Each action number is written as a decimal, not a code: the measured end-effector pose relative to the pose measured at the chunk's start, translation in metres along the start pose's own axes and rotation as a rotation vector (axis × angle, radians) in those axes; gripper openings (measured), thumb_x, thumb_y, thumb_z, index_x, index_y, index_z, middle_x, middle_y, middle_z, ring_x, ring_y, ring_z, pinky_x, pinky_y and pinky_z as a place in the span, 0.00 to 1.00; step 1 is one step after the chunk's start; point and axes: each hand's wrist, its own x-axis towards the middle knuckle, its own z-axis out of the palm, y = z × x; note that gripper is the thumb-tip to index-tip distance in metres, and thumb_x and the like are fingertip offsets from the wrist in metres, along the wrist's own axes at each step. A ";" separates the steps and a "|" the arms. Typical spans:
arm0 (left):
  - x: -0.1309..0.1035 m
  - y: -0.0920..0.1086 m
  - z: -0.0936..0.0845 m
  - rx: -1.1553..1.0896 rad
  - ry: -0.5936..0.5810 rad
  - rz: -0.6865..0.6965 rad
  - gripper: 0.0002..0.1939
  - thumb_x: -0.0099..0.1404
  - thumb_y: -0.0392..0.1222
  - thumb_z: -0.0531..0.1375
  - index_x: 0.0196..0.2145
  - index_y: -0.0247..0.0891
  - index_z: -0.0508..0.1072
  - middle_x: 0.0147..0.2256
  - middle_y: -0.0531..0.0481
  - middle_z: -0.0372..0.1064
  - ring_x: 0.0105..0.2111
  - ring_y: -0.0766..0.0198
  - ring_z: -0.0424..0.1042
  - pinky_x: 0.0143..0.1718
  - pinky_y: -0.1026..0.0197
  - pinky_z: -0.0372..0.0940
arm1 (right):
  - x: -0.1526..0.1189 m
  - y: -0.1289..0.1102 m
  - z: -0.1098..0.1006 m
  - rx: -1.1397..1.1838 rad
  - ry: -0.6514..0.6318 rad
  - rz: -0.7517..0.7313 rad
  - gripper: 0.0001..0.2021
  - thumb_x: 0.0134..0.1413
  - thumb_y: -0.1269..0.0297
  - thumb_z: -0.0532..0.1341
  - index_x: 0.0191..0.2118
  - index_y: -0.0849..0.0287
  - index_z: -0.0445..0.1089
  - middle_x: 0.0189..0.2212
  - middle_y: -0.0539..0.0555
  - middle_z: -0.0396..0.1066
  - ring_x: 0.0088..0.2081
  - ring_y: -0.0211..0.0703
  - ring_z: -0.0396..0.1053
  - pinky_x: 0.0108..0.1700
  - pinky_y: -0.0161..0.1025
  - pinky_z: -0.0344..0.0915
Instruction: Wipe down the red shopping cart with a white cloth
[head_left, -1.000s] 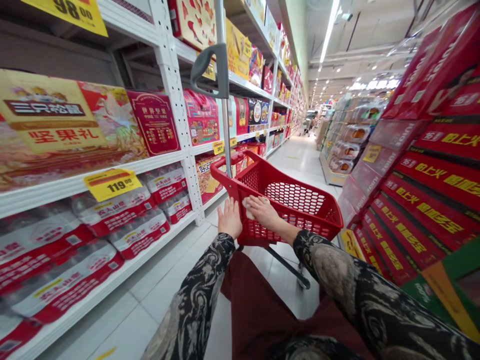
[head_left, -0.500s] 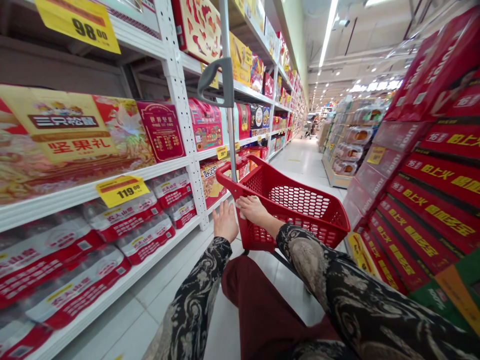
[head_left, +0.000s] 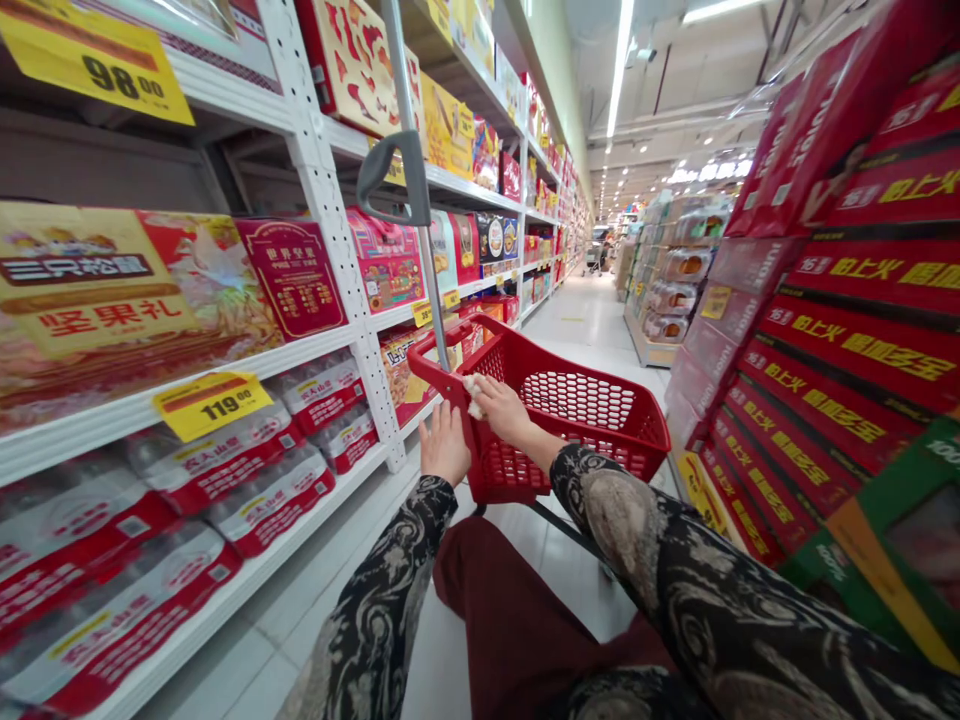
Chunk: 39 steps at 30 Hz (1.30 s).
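Observation:
A red plastic shopping basket cart point(head_left: 592, 372) with perforated walls stands in front of my knees. My right hand point(head_left: 504, 408) is closed on a crumpled white wipe point(head_left: 473, 396) and presses it to the cart's near side, just below the rim. Beside it, my left hand point(head_left: 445, 446) rests with fingers stretched out against or very close to the cart's near left corner; contact is hard to make out. From that corner a metal pole rises, bearing a grey handle point(head_left: 397, 180).
On the left, a white shelf rack point(head_left: 300, 130) holds gift boxes and packs of bottled drinks point(head_left: 127, 590). Stacked red cartons point(head_left: 847, 345) rise close on the right. Between them the tiled aisle point(head_left: 581, 305) runs toward a distant cart.
My view has turned slightly right, shifting everything left in the picture. My right hand has moved a little along the cart's side, and more of the white wipe shows.

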 end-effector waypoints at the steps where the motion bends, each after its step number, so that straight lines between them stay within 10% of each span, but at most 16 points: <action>1: 0.000 0.004 0.000 -0.001 0.000 0.010 0.33 0.56 0.33 0.49 0.60 0.28 0.52 0.64 0.37 0.42 0.63 0.51 0.42 0.60 0.40 0.45 | -0.011 0.005 0.001 0.007 0.004 0.025 0.18 0.57 0.73 0.53 0.53 0.59 0.64 0.58 0.58 0.57 0.59 0.48 0.52 0.56 0.46 0.54; 12: 0.007 0.052 -0.016 0.017 0.014 0.116 0.34 0.54 0.35 0.51 0.60 0.28 0.53 0.64 0.38 0.42 0.63 0.50 0.43 0.60 0.41 0.45 | -0.134 0.078 -0.033 -0.093 -0.085 0.340 0.14 0.55 0.70 0.55 0.47 0.57 0.67 0.43 0.57 0.68 0.45 0.45 0.61 0.47 0.41 0.55; 21: 0.008 0.096 -0.029 0.058 -0.007 0.209 0.34 0.55 0.36 0.52 0.60 0.29 0.53 0.64 0.39 0.42 0.63 0.51 0.42 0.60 0.41 0.45 | -0.178 0.111 -0.058 -0.143 -0.102 0.383 0.07 0.58 0.68 0.54 0.38 0.58 0.69 0.37 0.54 0.69 0.40 0.43 0.62 0.42 0.37 0.54; 39: 0.030 0.083 -0.017 0.183 -0.029 0.202 0.32 0.55 0.29 0.46 0.58 0.37 0.58 0.61 0.41 0.51 0.62 0.52 0.47 0.58 0.36 0.41 | -0.250 0.180 -0.110 -0.131 -0.103 0.719 0.09 0.52 0.75 0.52 0.33 0.59 0.69 0.36 0.54 0.71 0.40 0.44 0.66 0.44 0.39 0.55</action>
